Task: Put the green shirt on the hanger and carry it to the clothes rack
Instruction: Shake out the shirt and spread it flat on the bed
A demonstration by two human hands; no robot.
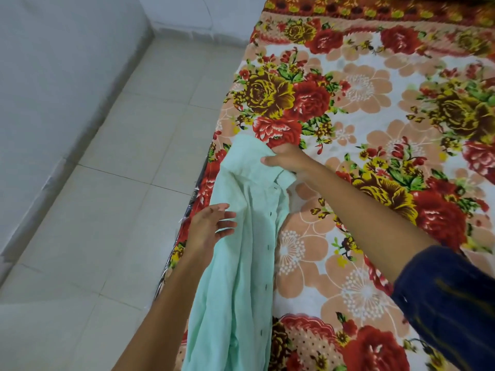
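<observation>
A pale green button-up shirt point(241, 258) hangs lengthwise over the left edge of the bed, collar end farthest from me. My right hand point(288, 159) grips it at the collar, fingers pinched into the fabric. My left hand point(211, 226) hovers against the shirt's left side below the collar, fingers spread and holding nothing. No hanger and no clothes rack are in view.
A floral blanket point(375, 129) in red, yellow and peach covers the bed on the right. Pale floor tiles point(120, 183) run along the bed's left side to a white wall point(53, 76). A dark blue sleeve point(450, 303) covers my right upper arm.
</observation>
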